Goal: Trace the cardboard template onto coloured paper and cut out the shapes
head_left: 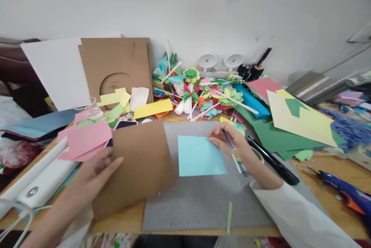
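The left hand (101, 168) grips the brown card (139, 163); the right hand (228, 137) pinches the blue paper (199, 156), lying on the grey mat (174, 205), and a pen (234, 151). Best keep the card's edge off the paper.

Over by the wall, brown cardboard sheets (116, 60) lean in front of a white sheet (55, 74), with bright paper flowers (191, 74) heaped alongside, below two white round fixtures (207, 61). Pink papers (89, 139) lie at the left near a long white device (48, 180); off to the right sit blue yarn (349, 129) and, closer in, a blue glue gun (344, 190)
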